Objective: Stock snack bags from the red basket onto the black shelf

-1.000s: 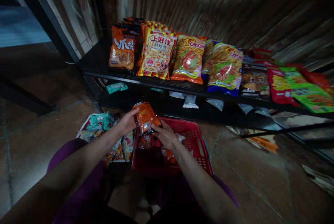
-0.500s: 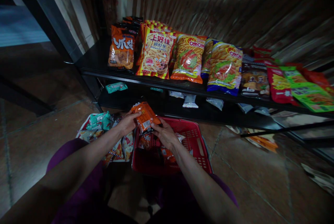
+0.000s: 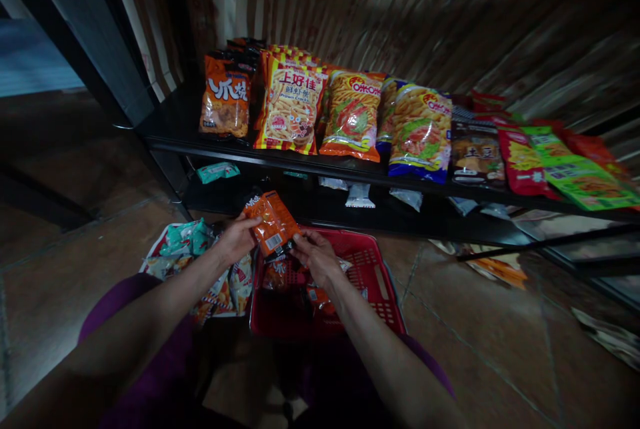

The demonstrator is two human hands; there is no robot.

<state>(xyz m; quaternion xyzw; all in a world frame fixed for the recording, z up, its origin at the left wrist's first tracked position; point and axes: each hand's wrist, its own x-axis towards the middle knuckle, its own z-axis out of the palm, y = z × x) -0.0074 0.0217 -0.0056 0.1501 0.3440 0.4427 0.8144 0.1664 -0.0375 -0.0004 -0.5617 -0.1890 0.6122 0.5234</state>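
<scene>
An orange snack bag (image 3: 274, 221) with black ends is held over the red plastic basket (image 3: 367, 242), its barcode side facing me. My left hand (image 3: 237, 239) grips the bag's left edge, thumb on top. At its lower right corner, the fingers of my right hand (image 3: 316, 254) are closed on the same bag. Inside the basket lie a few more orange snack bags (image 3: 275, 274), partly covered by my hands. Similar orange bags (image 3: 226, 102) stand at the left end of the black shelf (image 3: 165, 122).
Along the shelf stand prawn cracker bags (image 3: 293, 105), yellow noodle-snack bags (image 3: 353, 115) and green packets (image 3: 580, 172). The lower shelf (image 3: 300, 209) holds several small packets. Left of the basket, a second container holds teal packets (image 3: 186, 238). A metal post (image 3: 95, 35) rises at left.
The bag has turned slightly so more of its barcode side faces me. Both hands keep hold of it. The view has shifted a little, so the shelf appears further left.
</scene>
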